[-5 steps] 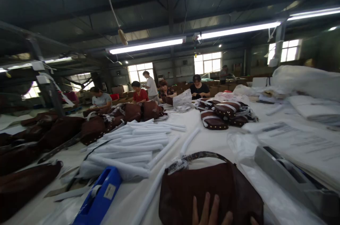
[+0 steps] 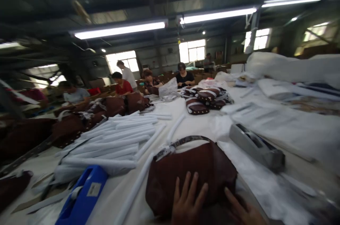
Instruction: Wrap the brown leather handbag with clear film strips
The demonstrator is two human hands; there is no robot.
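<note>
Where the near middle of the surface (image 2: 114,188) opens up, brown bag (image 2: 183,163) lies on it, handle (image 2: 190,140) arching toward the far side. Handling, by judgement: fairly light, soft-sided, gives when pressed, smooth skin perhaps a little slippery, not fragile. Best hold: both ends of the body, or the handle; plastic wrap (image 2: 164,151) at its left end might slide. Left hand (image 2: 187,203): fingers apart, flat on the bag's near part, clamped on nothing. Right hand (image 2: 245,211): one finger extended at the bag's near right edge; rest blurred, cannot tell whether it grips. Bag thus beneath the left fingers, left of the right ones. Outward: blue tape dispenser (image 2: 89,202) left, grey tape dispenser (image 2: 261,154) right, white tubes (image 2: 114,143) far left, bag stack (image 2: 209,97) farther off.
</note>
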